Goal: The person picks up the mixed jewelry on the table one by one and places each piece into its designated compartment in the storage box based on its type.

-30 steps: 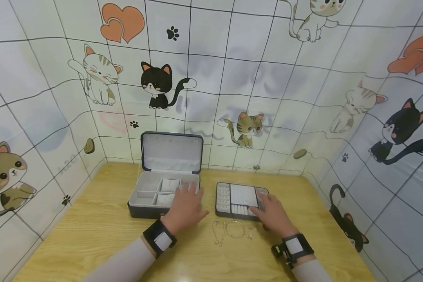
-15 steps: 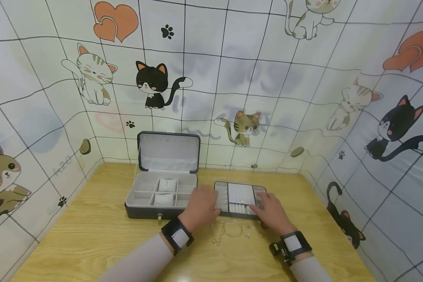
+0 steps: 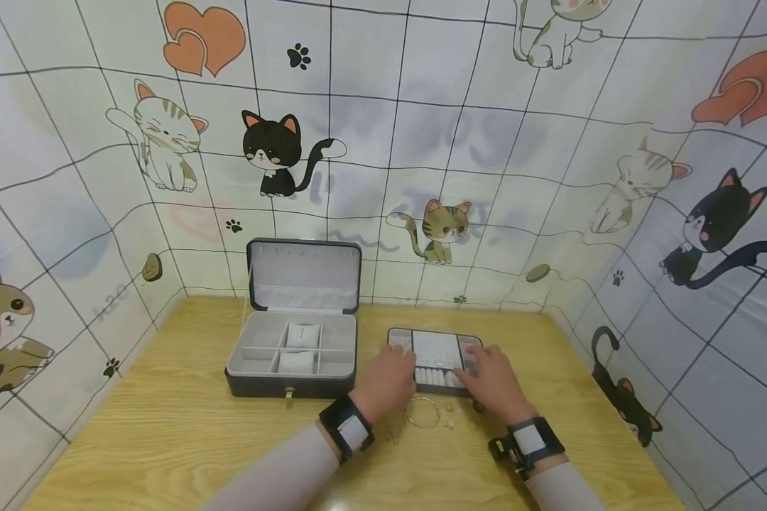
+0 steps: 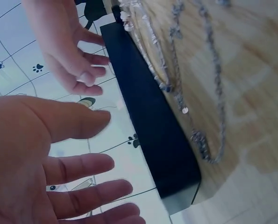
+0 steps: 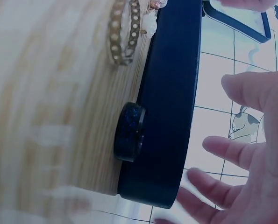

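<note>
A shallow jewelry tray (image 3: pixel 437 348) with pale lining and small compartments lies between my hands on the wooden table. At its left end is my left hand (image 3: pixel 386 383), fingers apart and reaching over that side; in the left wrist view it holds nothing. My right hand (image 3: pixel 497 383) is at the tray's right end, fingers spread, also gripping nothing. Whether fingertips touch the tray is unclear. Before the tray lie a silver chain necklace (image 4: pixel 218 93), a thin gold bangle (image 3: pixel 423 413), small earrings (image 3: pixel 449 424) and a dark ring (image 5: pixel 130 132).
An opened dark jewelry box (image 3: pixel 290 387) stands to the left, lid raised toward the back. Two small white cushions (image 3: pixel 297 363) sit in its compartments. Cat-patterned sheeting (image 3: pixel 358 142) encloses the table (image 3: pixel 166 440) at the back and sides.
My left hand has moved right, from over the jewelry box to the left end of the tray. My right hand has stayed at the tray's right end. The head view has shifted slightly.
</note>
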`<action>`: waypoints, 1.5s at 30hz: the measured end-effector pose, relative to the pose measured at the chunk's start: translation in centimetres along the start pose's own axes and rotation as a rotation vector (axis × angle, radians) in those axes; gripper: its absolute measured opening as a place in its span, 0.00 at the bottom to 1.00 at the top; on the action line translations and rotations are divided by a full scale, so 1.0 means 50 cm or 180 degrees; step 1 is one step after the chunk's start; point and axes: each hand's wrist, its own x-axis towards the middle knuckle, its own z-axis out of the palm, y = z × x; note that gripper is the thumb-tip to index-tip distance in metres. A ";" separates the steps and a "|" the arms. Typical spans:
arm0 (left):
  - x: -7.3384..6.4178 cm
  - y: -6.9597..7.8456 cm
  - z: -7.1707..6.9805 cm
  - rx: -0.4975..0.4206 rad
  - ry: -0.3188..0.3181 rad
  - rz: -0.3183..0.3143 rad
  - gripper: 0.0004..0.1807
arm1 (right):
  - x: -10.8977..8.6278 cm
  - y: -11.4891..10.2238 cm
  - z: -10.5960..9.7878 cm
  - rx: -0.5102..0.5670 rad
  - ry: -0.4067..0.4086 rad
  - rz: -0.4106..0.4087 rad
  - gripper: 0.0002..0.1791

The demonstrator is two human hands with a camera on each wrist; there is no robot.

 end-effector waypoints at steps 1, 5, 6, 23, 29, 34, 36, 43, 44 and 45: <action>0.001 0.001 0.002 -0.0003 -0.0020 -0.0013 0.12 | 0.002 0.000 -0.001 -0.0027 0.0030 0.0006 0.27; 0.006 0.002 0.013 0.0034 -0.0087 -0.0058 0.08 | 0.007 0.001 -0.009 -0.0015 0.0207 0.0019 0.16; 0.007 0.002 0.016 0.0048 -0.0103 -0.0069 0.07 | 0.007 0.002 -0.010 -0.0013 0.0239 0.0011 0.16; 0.014 0.009 0.029 0.0320 -0.0064 0.0115 0.08 | 0.000 0.002 -0.035 0.0131 0.0029 -0.0012 0.12; 0.013 0.015 0.025 0.0380 -0.0143 -0.0041 0.06 | -0.001 -0.005 -0.042 0.0017 -0.0176 -0.0040 0.12; 0.015 0.014 0.022 0.0368 -0.0260 -0.0123 0.03 | -0.002 -0.019 -0.057 -0.0188 -0.0377 -0.0071 0.14; 0.016 0.013 0.025 0.0372 -0.0305 -0.0136 0.02 | -0.004 -0.028 -0.063 -0.0285 -0.0474 -0.0061 0.16; 0.015 0.011 0.035 0.0343 -0.0314 -0.0155 0.03 | -0.022 -0.049 -0.077 -0.0552 -0.0800 0.0043 0.19; 0.016 0.011 0.035 0.0333 -0.0314 -0.0153 0.03 | -0.025 -0.050 -0.078 -0.0570 -0.0811 0.0034 0.18; 0.016 0.011 0.035 0.0322 -0.0318 -0.0147 0.03 | -0.027 -0.050 -0.078 -0.0604 -0.0823 0.0028 0.18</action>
